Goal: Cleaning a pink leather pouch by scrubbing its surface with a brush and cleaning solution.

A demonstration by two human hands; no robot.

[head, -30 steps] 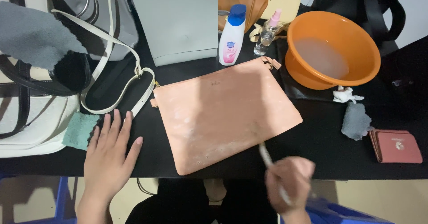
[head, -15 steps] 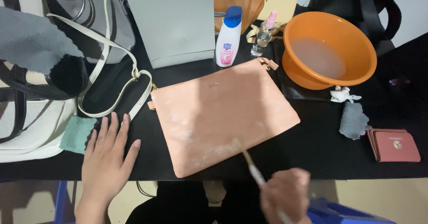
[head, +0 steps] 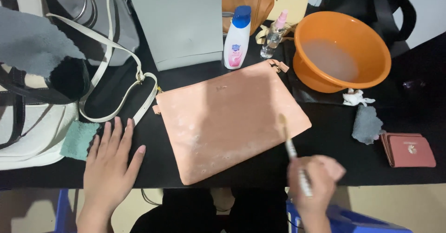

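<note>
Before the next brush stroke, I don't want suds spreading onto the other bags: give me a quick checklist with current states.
1. Brush gripped in right hand: ok.
2. Bristle end over the pink pouch: ok, near its right edge.
3. Left hand steadying the pouch: not ok, flat on the table beside it.
4. Orange basin holds water: ok, cloudy.
5. Grey cloth at hand: ok.
6. White bag strap apart from the pouch: cannot tell.

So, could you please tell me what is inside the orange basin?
The orange basin holds shallow, cloudy, greyish water that covers its bottom. Nothing else shows in it. The murk hides whatever may lie beneath the surface, and the near wall hides that edge.
</note>
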